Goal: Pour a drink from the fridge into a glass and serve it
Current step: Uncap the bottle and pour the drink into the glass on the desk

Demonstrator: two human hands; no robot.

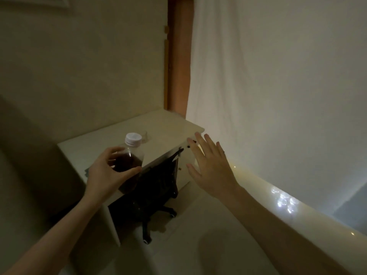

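We have the bottle (130, 161) in our left hand (105, 173), fingers and thumb curled round its body, held over the near edge of the desk (95, 143). Its white cap (133, 138) is on and the dark drink is inside, so fetching looks done. Our right hand (210, 167) hangs spread, holding nothing. A faint glass (146, 135) seems to stand behind the cap. Uncapping, pouring and serving remain.

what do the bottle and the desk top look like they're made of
The bottle in the left hand looks like clear glossy plastic: the dark drink shows through, and it has a ribbed white screw cap. The desk top looks like smooth, matte, cream-painted or laminated board; the dim light leaves that open.
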